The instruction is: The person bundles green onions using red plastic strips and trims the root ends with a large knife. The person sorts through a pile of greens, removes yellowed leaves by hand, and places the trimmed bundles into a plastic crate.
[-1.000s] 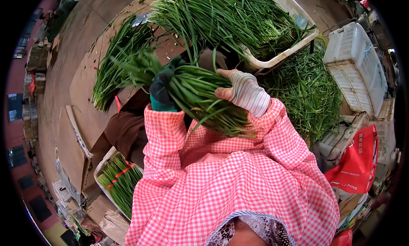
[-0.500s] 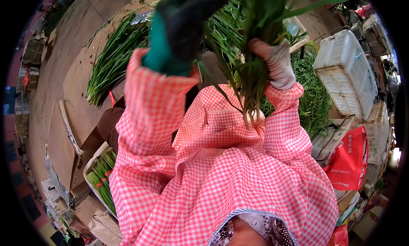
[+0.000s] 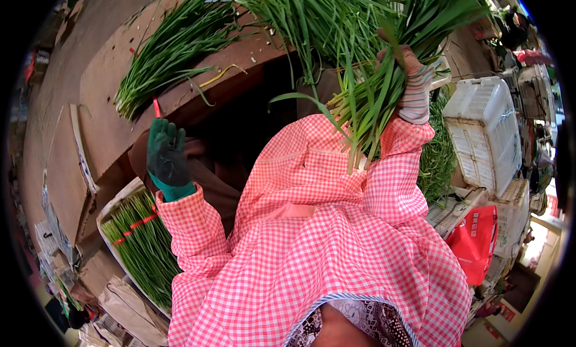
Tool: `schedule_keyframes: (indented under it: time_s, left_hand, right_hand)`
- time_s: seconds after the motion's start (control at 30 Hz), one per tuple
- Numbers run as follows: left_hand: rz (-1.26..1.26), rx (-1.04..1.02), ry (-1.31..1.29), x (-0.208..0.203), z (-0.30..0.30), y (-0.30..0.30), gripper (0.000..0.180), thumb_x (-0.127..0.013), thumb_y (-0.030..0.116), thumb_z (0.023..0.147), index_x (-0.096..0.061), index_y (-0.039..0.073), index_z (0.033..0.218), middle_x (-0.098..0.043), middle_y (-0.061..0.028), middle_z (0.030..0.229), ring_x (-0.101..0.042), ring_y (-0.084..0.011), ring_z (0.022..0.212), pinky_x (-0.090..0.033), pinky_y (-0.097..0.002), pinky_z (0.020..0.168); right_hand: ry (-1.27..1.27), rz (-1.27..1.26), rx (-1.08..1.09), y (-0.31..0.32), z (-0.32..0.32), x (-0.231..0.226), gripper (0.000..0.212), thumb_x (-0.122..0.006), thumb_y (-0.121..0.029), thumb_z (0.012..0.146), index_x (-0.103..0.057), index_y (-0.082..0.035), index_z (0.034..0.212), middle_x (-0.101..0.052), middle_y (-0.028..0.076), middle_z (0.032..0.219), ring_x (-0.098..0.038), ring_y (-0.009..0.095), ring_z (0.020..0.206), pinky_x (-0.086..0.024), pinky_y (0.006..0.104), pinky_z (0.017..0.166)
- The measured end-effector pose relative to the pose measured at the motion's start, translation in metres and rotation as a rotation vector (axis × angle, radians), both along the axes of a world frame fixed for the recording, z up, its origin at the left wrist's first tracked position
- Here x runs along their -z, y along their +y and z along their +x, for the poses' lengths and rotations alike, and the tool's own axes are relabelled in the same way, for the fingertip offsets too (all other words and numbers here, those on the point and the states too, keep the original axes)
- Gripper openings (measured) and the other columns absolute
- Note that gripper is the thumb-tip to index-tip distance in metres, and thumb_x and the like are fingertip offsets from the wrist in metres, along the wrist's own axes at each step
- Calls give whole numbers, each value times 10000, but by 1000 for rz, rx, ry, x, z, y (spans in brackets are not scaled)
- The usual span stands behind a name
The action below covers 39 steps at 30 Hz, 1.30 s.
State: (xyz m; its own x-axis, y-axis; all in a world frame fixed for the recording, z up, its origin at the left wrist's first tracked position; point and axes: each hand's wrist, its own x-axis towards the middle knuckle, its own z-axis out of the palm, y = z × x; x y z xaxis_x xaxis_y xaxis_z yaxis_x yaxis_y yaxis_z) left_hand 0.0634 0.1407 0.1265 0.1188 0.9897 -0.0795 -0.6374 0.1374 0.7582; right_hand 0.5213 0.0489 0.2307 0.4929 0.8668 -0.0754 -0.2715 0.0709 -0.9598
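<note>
My right hand [image 3: 416, 89], in a pale striped glove, is closed around a bunch of garlic chives [image 3: 375, 104]. Their pale cut ends hang toward my lap, while the leaves spread above the fist. At the left, my left hand [image 3: 170, 152] wears a green glove with a dark palm. Its fingers point up, slightly apart, with the tips just below a red tie strip [image 3: 157, 108] at the table's edge. Whether they touch the strip is unclear. Above it lies a loose pile of chives [image 3: 171, 56] on the brown table [image 3: 108, 101].
A larger heap of chives [image 3: 318, 23] covers the table's far middle. Left of my lap stands a crate of chives [image 3: 141, 239] bound with red ties. To the right are a white plastic basket [image 3: 483, 131], more greens [image 3: 437, 155] and a red bag [image 3: 474, 245].
My left hand has swung from beside the bunch down and left to the red strip. The right hand still holds the chives, now slightly farther right and tilted.
</note>
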Motion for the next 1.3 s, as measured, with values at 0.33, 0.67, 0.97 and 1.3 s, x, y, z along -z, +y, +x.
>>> schedule_keyframes:
  time_s: [0.33,0.67,0.97,1.3]
  left_hand:
    - [328,700,683,3,151,-80,557,-674,233,795,-446,8,1250,-502,-174,1228,-512,-279,1105,-418,-378,919]
    - [426,464,417,27,199,-43,281,-531,91,893,-502,-8,1154,-574,-84,1093,-546,-161,994,-433,-304,881]
    - [-98,498,769,94,173,-29,227,-542,205,836,-622,13,928,-625,-124,908,-569,-129,847,-468,-270,746]
    - [-47,733,470,43,161,-57,484,-608,242,834,-474,20,1243,-565,-99,1158,-532,-187,1042,-431,-320,896]
  right_hand:
    - [140,20,-206,39,-31,12,403,-627,-213,823,-549,-2,1157,-622,82,765,-577,145,596,-499,270,526]
    - [35,-4,-175,48,-65,12,396,-681,-200,783,-582,34,1087,-637,109,733,-598,158,557,-507,264,503]
    - [65,-10,-141,51,-71,8,418,-673,-252,790,-581,27,1088,-624,92,735,-588,164,559,-501,272,504]
    - [98,-87,-4,65,-49,31,305,-656,-175,796,-622,2,1042,-647,79,770,-585,124,589,-494,247,537]
